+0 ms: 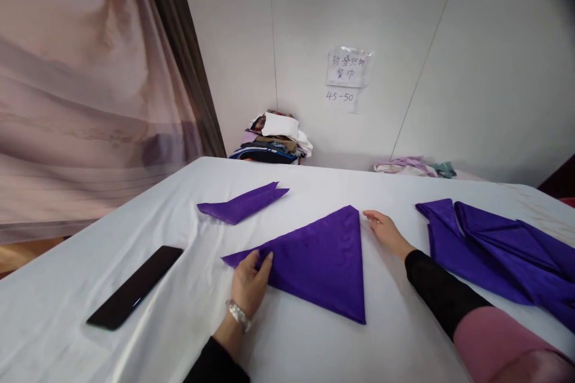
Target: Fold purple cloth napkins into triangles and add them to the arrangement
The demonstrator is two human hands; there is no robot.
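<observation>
A purple cloth napkin, folded into a roughly triangular shape, lies on the white-covered table in front of me. My left hand rests on its left part, thumb and forefinger apart with purple cloth showing between them. A bracelet circles that wrist. Just off the napkin's upper right corner is my right hand, its fingers stretched out and holding nothing. A small gap separates it from the cloth. Behind the napkin, to the left, lies a second folded purple napkin with pointed ends.
More purple cloth lies loosely bunched at the right. A dark, flat, oblong object rests on the white tablecloth at the left. Stacked clothes stand beyond the back edge, by a wall with handwritten paper signs. A pink curtain hangs left.
</observation>
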